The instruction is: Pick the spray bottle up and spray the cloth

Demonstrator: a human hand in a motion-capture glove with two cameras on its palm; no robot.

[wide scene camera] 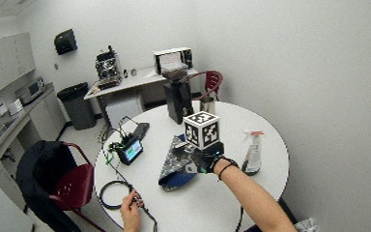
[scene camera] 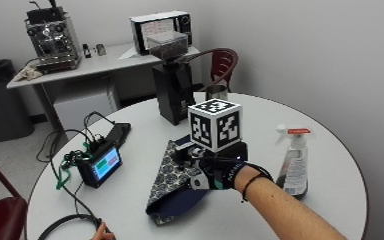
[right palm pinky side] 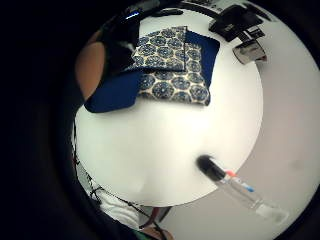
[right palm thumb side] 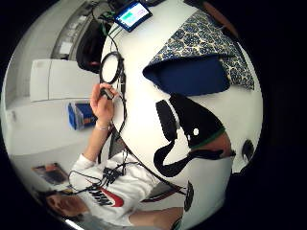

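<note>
A clear spray bottle (scene camera: 293, 162) with a white and red trigger head stands upright on the round white table (scene camera: 258, 115), near its right edge. The folded blue patterned cloth (scene camera: 171, 180) lies mid-table with plain blue fabric showing at its near end. My gloved right hand (scene camera: 220, 174) hovers over the cloth's right edge, a hand's width left of the bottle, fingers relaxed and holding nothing. From the little finger side palm view, the cloth (right palm pinky side: 170, 65) and the bottle (right palm pinky side: 235, 186) both sit apart from the palm. The thumb side palm view shows the cloth (right palm thumb side: 201, 60) below the hand.
A small screen device (scene camera: 102, 165) with cables sits left of the cloth. A black machine (scene camera: 175, 92) and a metal cup (scene camera: 215, 92) stand at the table's far side. The bare left hand (scene camera: 102, 231) holds a cable near the front left edge.
</note>
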